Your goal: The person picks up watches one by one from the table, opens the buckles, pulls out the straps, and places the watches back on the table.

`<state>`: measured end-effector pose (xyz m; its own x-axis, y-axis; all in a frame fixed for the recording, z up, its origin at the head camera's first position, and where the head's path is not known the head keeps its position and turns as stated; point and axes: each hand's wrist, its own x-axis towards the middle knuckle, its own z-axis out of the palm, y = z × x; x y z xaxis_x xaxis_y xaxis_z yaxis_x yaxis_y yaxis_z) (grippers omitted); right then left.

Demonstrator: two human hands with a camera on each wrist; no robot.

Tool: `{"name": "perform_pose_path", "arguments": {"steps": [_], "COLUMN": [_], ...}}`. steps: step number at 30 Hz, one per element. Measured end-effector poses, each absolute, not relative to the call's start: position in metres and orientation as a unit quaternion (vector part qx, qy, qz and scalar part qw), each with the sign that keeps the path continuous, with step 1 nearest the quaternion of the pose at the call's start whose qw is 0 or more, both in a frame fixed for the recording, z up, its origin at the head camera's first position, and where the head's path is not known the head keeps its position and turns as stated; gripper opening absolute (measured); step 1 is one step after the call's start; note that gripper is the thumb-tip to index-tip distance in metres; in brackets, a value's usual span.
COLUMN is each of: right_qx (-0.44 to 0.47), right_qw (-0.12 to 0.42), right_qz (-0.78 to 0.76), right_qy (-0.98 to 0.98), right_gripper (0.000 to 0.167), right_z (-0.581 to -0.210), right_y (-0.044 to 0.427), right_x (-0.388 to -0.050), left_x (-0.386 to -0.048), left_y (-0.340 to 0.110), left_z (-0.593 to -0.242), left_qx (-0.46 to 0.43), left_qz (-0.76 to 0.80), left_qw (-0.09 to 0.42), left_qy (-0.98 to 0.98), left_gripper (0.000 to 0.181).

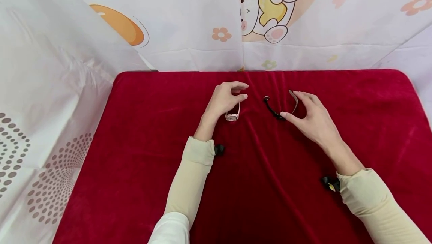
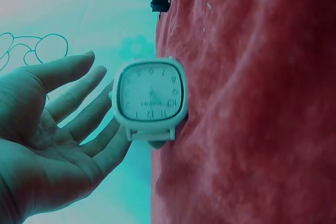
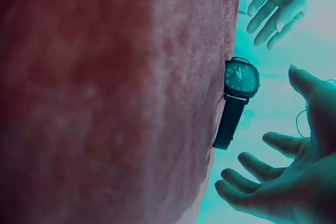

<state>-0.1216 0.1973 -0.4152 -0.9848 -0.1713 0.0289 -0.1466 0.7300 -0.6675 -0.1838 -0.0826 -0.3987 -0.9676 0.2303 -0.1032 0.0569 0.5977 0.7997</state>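
A pale pink wristwatch (image 1: pixel 232 117) with a rounded square case lies on the red cloth, and its dial (image 2: pixel 151 90) faces the left wrist camera. My left hand (image 1: pixel 223 98) hovers just beyond and over it, fingers loosely bent and holding nothing. To the right lies a black wristwatch (image 1: pixel 272 111), its strap spread in a curve; the dark dial (image 3: pixel 241 78) shows in the right wrist view. Beside that watch is my right hand (image 1: pixel 315 118), thumb and fingers spread around its right strap end. The right wrist view shows a gap between these fingers and the watch.
Red velvety cloth (image 1: pixel 141 131) with several creases covers the table. White printed curtains (image 1: pixel 189 15) hang behind the far edge and along the left side. Small black devices (image 1: pixel 219 150) sit at both wrists.
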Motion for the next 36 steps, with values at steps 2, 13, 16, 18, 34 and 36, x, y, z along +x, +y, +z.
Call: {"name": "perform_pose_path", "arguments": {"steps": [2, 13, 16, 18, 34, 36], "right_qx": [-0.093, -0.121, -0.133, -0.139, -0.173, -0.180], "right_qw": [0.014, 0.007, 0.001, 0.000, -0.018, -0.026], "right_qz": [-0.354, -0.346, -0.346, -0.345, -0.333, -0.329], "right_qy": [0.931, 0.930, 0.929, 0.928, 0.927, 0.927], "right_gripper": [0.075, 0.081, 0.080, 0.080, 0.075, 0.074], "right_z": [-0.415, -0.416, -0.416, -0.415, -0.417, -0.418], "right_y": [0.196, 0.189, 0.187, 0.186, 0.178, 0.176], "right_x": [-0.122, -0.119, -0.120, -0.120, -0.122, -0.122], "left_x": [-0.184, -0.176, -0.175, -0.174, -0.169, -0.169], "left_y": [-0.085, -0.098, -0.101, -0.103, -0.111, -0.113], "left_z": [-0.398, -0.398, -0.399, -0.400, -0.399, -0.399], "left_qx": [0.081, 0.071, 0.067, 0.063, 0.153, 0.155], "left_qz": [0.441, 0.424, 0.416, 0.411, 0.357, 0.347], "left_qw": [0.100, 0.114, 0.114, 0.116, 0.090, 0.087], "left_qy": [0.888, 0.896, 0.900, 0.902, 0.917, 0.921], "left_gripper": [0.032, 0.034, 0.034, 0.035, 0.037, 0.037]}}
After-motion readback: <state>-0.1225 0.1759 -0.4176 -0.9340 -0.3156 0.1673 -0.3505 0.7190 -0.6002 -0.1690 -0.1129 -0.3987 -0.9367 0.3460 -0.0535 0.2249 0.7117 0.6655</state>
